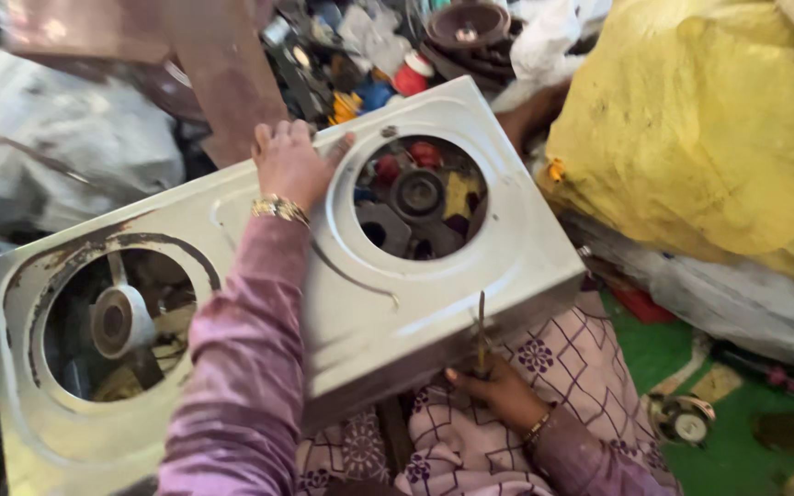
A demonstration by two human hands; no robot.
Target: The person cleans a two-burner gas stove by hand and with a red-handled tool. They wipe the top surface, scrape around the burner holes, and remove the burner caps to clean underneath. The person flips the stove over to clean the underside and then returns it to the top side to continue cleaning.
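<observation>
A two-burner steel stove top [388, 303], stained and with two round openings, lies tilted across my lap. My left hand [289, 162], with a gold watch at the wrist, grips its far edge between the two openings. My right hand [498, 390] sits under the near edge and holds a thin screwdriver [481, 331] upright against the stove's front side. Through the right opening [420, 195] I see scrap parts below; through the left opening [117, 321] a burner fitting shows.
A big yellow sack [700, 129] stands at the right, above a grey sack [746, 303]. A heap of small metal and plastic parts [388, 55] lies beyond the stove. A brown metal sheet [213, 64] leans at top left. A green mat [691, 367] with small parts lies at lower right.
</observation>
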